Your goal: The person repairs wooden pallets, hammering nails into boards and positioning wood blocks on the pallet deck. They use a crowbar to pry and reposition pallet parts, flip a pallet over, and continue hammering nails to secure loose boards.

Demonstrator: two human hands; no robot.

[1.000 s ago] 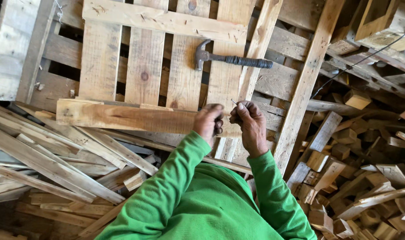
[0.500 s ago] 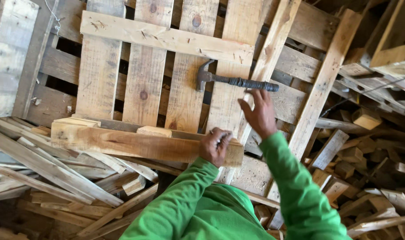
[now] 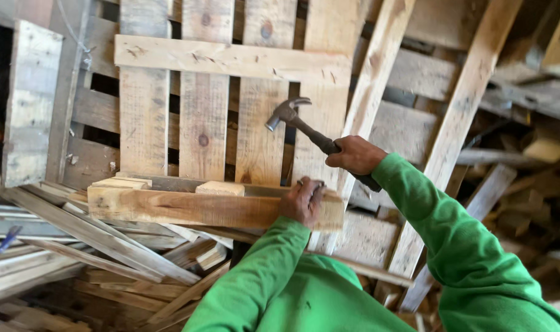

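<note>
My right hand [image 3: 354,155] grips the dark handle of a claw hammer [image 3: 295,122], lifted off the pallet with its steel head up and to the left. My left hand [image 3: 304,200] presses on the right end of a thick wooden beam [image 3: 188,208] that lies across the front of the wooden pallet [image 3: 231,58]. Small wood blocks [image 3: 220,188] sit along the beam's top. Both arms wear green sleeves. Whether the left fingers pinch a nail is too small to tell.
Long slats [image 3: 83,237] lie piled at the lower left under the beam. Loose boards [image 3: 458,123] lean diagonally at the right. Scrap wood pieces [image 3: 541,150] fill the far right. A weathered plank [image 3: 31,104] stands at the left edge.
My right hand reached up from beside the left hand, took the hammer off the pallet and lifted it. My left hand stayed on the beam's right end.
</note>
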